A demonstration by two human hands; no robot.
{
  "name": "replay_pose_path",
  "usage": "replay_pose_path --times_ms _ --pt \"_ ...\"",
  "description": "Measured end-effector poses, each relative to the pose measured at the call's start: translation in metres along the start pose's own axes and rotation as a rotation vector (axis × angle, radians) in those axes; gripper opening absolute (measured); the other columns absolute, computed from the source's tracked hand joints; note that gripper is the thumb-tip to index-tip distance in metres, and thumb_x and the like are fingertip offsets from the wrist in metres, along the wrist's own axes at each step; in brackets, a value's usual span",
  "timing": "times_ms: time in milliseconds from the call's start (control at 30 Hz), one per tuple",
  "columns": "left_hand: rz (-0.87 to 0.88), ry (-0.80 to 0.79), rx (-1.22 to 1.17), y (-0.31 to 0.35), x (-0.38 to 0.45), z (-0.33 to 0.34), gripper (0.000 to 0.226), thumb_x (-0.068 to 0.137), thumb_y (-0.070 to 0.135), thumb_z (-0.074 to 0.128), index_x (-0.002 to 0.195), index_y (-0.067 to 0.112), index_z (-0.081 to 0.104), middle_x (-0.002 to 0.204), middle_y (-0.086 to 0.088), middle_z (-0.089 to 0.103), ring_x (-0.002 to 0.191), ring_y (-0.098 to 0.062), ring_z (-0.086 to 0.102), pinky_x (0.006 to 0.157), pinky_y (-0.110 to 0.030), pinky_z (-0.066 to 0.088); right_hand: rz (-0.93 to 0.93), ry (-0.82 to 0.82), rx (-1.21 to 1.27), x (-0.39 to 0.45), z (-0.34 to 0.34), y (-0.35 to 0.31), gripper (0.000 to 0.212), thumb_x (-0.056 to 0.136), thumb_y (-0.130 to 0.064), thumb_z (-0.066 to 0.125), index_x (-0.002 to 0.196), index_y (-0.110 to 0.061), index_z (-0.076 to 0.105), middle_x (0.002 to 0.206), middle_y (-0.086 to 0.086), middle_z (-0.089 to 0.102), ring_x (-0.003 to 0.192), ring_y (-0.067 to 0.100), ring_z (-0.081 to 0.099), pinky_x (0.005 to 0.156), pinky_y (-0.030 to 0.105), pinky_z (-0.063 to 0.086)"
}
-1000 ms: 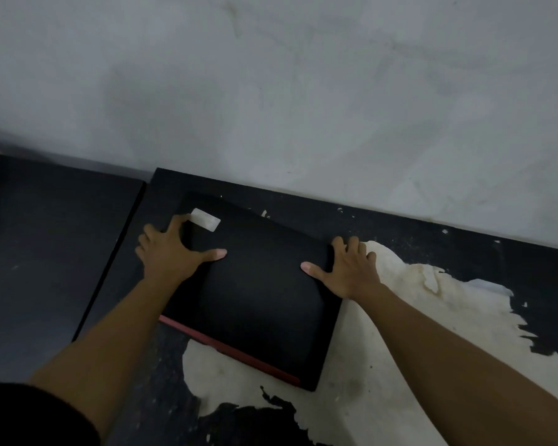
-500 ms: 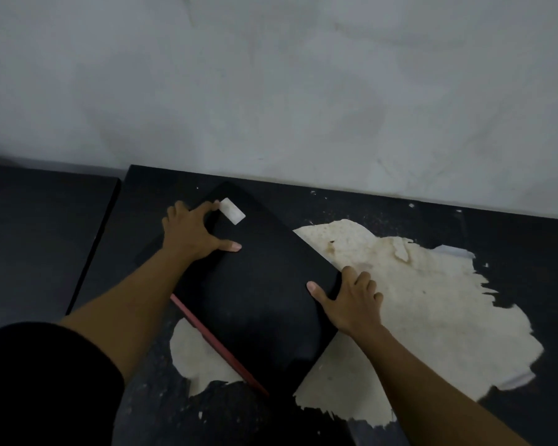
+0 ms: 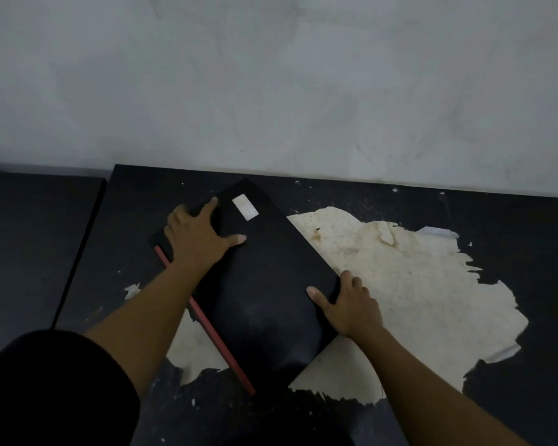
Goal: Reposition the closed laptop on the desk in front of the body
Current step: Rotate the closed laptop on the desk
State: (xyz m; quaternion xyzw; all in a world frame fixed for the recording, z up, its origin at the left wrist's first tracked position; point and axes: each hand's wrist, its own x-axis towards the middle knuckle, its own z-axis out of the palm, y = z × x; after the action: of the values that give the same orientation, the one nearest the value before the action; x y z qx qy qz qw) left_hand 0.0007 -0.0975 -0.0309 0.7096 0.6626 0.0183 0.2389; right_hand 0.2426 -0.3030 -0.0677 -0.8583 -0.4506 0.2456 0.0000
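A closed black laptop [image 3: 264,284] with a red strip along its left edge and a white sticker near its far corner lies turned diagonally on the dark desk [image 3: 512,239]. My left hand [image 3: 197,243] grips its far left side, fingers over the edge and thumb flat on the lid. At the laptop's right corner my right hand [image 3: 348,307] holds on, thumb on the lid, fingers wrapped around the edge. Both forearms reach in from below.
The desk's black surface has peeled away in a large pale patch [image 3: 416,284] under and right of the laptop. A grey wall [image 3: 271,91] runs right behind the desk. A second dark desk [image 3: 29,236] adjoins on the left across a narrow gap.
Both hands have turned the laptop clockwise, from nearly square to the wall to a steep diagonal. Its near corner swung towards my body, and the pale patch to its right is now more exposed.
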Motion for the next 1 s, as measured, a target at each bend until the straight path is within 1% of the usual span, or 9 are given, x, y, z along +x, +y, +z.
replay_pose_path --times_ms 100,133,200,300,500,667,800,933,1000 --pt "-0.26 0.018 -0.088 -0.015 -0.049 0.015 0.127 0.055 0.097 0.059 0.158 0.049 0.003 0.16 -0.034 0.007 0.145 -0.056 0.015 0.115 -0.067 0.016 -0.043 -0.052 0.005 0.004 -0.007 -0.001 0.088 0.078 -0.093 0.029 0.128 -0.021 0.035 0.126 0.01 0.052 0.107 0.034 0.057 0.088 0.05 0.048" --pt "-0.304 -0.005 -0.13 -0.021 -0.063 0.02 0.13 0.052 0.098 0.058 0.157 0.05 -0.001 0.159 -0.035 0.009 0.144 -0.057 0.018 0.115 -0.066 0.019 -0.047 -0.056 0.003 0.005 -0.009 -0.002 0.088 0.078 -0.093 0.028 0.129 -0.021 0.034 0.126 0.01 0.053 0.106 0.034 0.059 0.087 0.05 0.049" --pt "-0.346 -0.034 -0.241 -0.028 -0.086 0.031 0.132 0.051 0.096 0.062 0.158 0.049 0.001 0.154 -0.033 0.02 0.139 -0.055 0.028 0.116 -0.063 0.026 -0.057 -0.057 -0.016 0.002 -0.011 -0.003 0.087 0.079 -0.092 0.027 0.128 -0.02 0.034 0.124 0.01 0.054 0.103 0.035 0.06 0.086 0.05 0.05" --pt "-0.321 0.041 -0.364 -0.027 -0.096 0.042 0.123 0.058 0.083 0.075 0.159 0.044 0.018 0.149 -0.026 0.027 0.137 -0.049 0.033 0.115 -0.06 0.031 -0.055 -0.056 -0.032 -0.002 -0.014 -0.006 0.085 0.081 -0.09 0.027 0.125 -0.019 0.035 0.121 0.01 0.056 0.101 0.035 0.061 0.084 0.049 0.05" --pt "-0.303 0.116 -0.325 -0.026 -0.09 0.041 0.113 0.055 0.077 0.081 0.153 0.038 0.043 0.139 -0.024 0.038 0.129 -0.045 0.039 0.115 -0.055 0.027 -0.011 -0.109 0.063 -0.025 -0.004 -0.006 0.08 0.084 -0.086 0.035 0.127 -0.018 0.036 0.122 0.012 0.056 0.103 0.037 0.06 0.089 0.051 0.048" --pt "-0.23 0.04 -0.321 -0.021 -0.076 0.031 0.115 0.049 0.068 0.091 0.151 0.038 0.046 0.142 -0.023 0.039 0.135 -0.045 0.036 0.117 -0.056 0.027 0.052 -0.137 0.179 -0.054 0.014 -0.005 0.076 0.086 -0.083 0.038 0.125 -0.018 0.037 0.12 0.012 0.06 0.102 0.035 0.061 0.084 0.046 0.05" --pt "-0.136 -0.044 -0.262 -0.012 -0.06 0.022 0.118 0.048 0.063 0.094 0.152 0.038 0.045 0.148 -0.024 0.036 0.14 -0.044 0.033 0.118 -0.057 0.027 0.072 -0.136 0.251 -0.073 0.025 -0.006 0.067 0.092 -0.074 0.039 0.121 -0.014 0.04 0.117 0.015 0.063 0.1 0.035 0.061 0.077 0.04 0.046" --pt "-0.047 -0.151 -0.24 -0.002 -0.041 0.012 0.118 0.046 0.056 0.098 0.151 0.039 0.047 0.155 -0.022 0.03 0.145 -0.043 0.03 0.12 -0.058 0.023 0.113 -0.157 0.312 -0.091 0.039 -0.015 0.065 0.097 -0.067 0.041 0.127 -0.009 0.042 0.121 0.017 0.062 0.105 0.035 0.06 0.077 0.036 0.041" --pt "-0.003 -0.184 -0.245 0.002 -0.033 0.009 0.118 0.045 0.052 0.099 0.15 0.041 0.047 0.158 -0.02 0.027 0.146 -0.042 0.027 0.12 -0.059 0.022 0.134 -0.169 0.349 -0.098 0.048 -0.024 0.06 0.098 -0.065 0.042 0.122 -0.01 0.043 0.118 0.016 0.063 0.095 0.029 0.059 0.075 0.033 0.038"
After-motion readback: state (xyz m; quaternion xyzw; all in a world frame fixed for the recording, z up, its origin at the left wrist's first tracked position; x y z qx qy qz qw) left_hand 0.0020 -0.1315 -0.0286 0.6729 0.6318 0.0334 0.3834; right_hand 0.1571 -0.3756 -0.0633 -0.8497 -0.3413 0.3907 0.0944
